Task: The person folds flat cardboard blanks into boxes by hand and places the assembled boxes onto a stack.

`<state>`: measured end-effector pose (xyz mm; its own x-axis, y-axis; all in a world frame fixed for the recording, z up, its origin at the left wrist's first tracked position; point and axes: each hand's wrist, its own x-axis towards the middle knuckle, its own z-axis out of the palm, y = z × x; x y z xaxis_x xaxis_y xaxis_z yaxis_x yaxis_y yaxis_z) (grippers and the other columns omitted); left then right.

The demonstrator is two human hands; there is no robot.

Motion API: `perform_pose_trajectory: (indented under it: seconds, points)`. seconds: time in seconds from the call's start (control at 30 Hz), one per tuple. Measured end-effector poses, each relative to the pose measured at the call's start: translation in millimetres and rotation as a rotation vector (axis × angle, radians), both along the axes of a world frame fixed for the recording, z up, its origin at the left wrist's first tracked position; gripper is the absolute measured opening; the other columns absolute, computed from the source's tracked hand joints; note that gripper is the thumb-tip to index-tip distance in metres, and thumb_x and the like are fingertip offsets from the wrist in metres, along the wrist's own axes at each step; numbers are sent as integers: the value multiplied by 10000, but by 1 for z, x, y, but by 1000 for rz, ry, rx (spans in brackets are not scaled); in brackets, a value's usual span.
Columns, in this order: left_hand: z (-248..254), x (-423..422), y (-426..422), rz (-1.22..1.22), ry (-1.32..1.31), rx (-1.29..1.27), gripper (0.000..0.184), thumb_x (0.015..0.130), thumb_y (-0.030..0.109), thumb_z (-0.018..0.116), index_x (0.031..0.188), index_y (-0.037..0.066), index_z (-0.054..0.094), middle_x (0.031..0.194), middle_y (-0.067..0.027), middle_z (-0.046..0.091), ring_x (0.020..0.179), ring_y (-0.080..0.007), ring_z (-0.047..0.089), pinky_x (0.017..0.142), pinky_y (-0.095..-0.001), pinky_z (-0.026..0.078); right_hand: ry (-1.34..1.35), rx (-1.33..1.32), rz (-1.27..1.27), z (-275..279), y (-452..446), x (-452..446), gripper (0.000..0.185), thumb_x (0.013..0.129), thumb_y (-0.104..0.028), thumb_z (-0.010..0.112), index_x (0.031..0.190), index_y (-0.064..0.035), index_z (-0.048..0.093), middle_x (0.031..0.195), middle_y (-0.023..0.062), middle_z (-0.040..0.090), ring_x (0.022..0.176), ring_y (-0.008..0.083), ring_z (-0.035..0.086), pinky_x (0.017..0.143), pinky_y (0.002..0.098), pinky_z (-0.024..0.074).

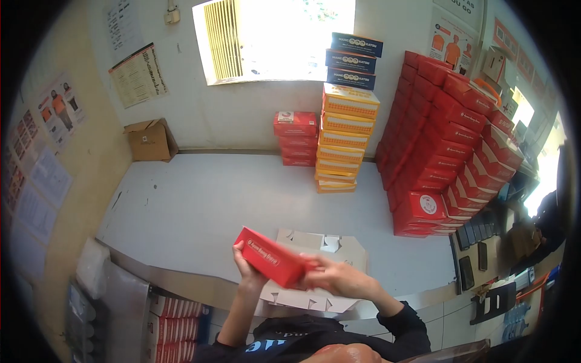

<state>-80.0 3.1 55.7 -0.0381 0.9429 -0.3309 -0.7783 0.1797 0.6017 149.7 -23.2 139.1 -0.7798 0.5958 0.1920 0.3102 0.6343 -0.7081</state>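
A small red cardboard box (269, 259) with white lettering is held tilted above the table, in front of my body. My left hand (247, 269) grips its left end, with fingers wrapped round the side. At the box's right end is my right hand (333, 275), its fingers closed on the red card there and slightly smeared by motion. Beneath both hands lies a flat, unfolded cardboard blank (353, 257), plain inner side up, with cut-out slots and tabs along its edges.
The grey table (200, 193) carries tall stacks of red boxes (445, 133) on the right. A stack of yellow-white boxes (344, 139) topped by dark blue boxes (354, 60) stands beside shorter red boxes (296, 136). A brown carton (150, 140) sits back left; folded stock (175, 323) is below.
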Motion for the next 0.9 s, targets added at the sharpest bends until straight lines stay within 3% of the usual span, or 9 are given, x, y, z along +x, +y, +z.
perform_pose_trajectory:
  seconds: [0.07,0.3,0.47,0.53,0.6,0.67,0.7,0.83,0.9]
  points:
    - [-8,21,-9,-149,-149,-9,767,812,630,369,1324,60,402,1250,-175,504,1137,-338,515,929,-518,437,4,202,-253,-16,6,-1,255,710,-43,713,927,-94,588,1025,73,567,692,204,660,621,303,563]
    - [26,38,-23,-491,-324,88,811,801,654,355,1362,68,351,1305,-163,463,1180,-321,491,954,-481,429,543,-236,-478,-29,15,-9,434,670,-159,820,998,-55,555,871,80,569,649,156,645,595,270,550]
    - [-1,42,-18,-447,-313,186,826,798,665,346,1342,43,363,1240,-172,496,1102,-317,532,915,-472,451,247,62,-385,-47,7,-25,357,773,-183,758,1088,-93,617,648,54,593,556,141,570,560,308,466]
    - [-9,39,-23,-287,-262,153,844,800,671,329,1334,18,365,1212,-186,508,1066,-329,550,904,-479,454,225,175,-360,-49,12,-4,377,791,-261,734,1115,-102,625,835,90,627,776,194,613,687,339,479]
    - [-19,38,-38,-352,-79,191,731,828,527,442,1327,-2,372,1182,-157,532,1032,-270,571,868,-417,487,219,77,-384,-48,17,4,439,812,-333,708,1169,-101,599,955,122,634,916,226,623,766,365,481]
    - [-18,40,-54,-521,156,164,645,833,355,541,1330,-19,371,1182,-134,543,1029,-226,579,864,-366,499,339,362,-881,-67,29,0,572,829,-472,633,1273,-130,518,1223,171,527,1108,315,531,895,407,440]
    - [-14,43,-61,-658,302,126,623,824,256,582,1335,-27,365,1196,-127,543,1042,-212,576,878,-346,494,394,-115,-644,-80,23,1,754,821,-607,559,1323,-62,420,1229,189,435,1141,321,460,975,421,369]
    - [-2,45,-59,-357,1126,556,789,706,173,676,1399,59,316,1256,-180,504,1096,-307,562,938,-385,451,92,-187,-663,-93,-23,-21,700,746,-531,686,1232,-87,446,1141,159,365,1111,324,431,980,417,373]
    - [3,44,-59,-373,1366,625,856,658,192,691,1409,96,292,1298,-217,453,1136,-347,532,956,-413,436,263,-441,-608,-105,-23,-16,648,752,-438,703,1233,-88,446,1147,147,344,1123,302,418,988,412,370]
